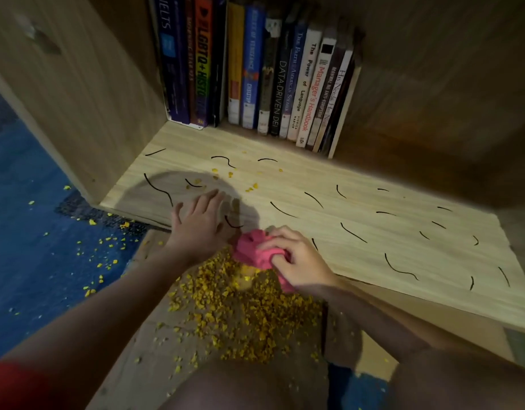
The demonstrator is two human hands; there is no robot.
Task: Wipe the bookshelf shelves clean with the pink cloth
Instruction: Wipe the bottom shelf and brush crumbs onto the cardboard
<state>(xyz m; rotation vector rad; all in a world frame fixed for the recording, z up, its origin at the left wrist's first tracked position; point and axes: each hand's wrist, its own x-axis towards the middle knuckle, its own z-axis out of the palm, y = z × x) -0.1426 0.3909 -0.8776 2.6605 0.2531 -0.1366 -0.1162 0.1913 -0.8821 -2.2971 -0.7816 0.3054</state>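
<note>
The pink cloth point(250, 250) is bunched at the front edge of the light wooden shelf point(373, 202). My right hand point(296, 258) grips it, fingers curled round the folds. Just to the left, my left hand point(200, 220) lies flat on the shelf with its fingers spread. Several black scribble marks point(353, 232) cross the shelf board. A few yellow crumbs point(252, 187) lie near its middle. A thick heap of yellow crumbs point(249, 315) covers the brown board point(154, 365) below the shelf edge, under my hands.
A row of upright books point(270, 75) stands at the back of the shelf. The shelf's wooden side wall point(86, 99) rises at the left. Blue carpet point(27, 261) at the left has scattered yellow crumbs. My knees point(243, 389) fill the bottom of the view.
</note>
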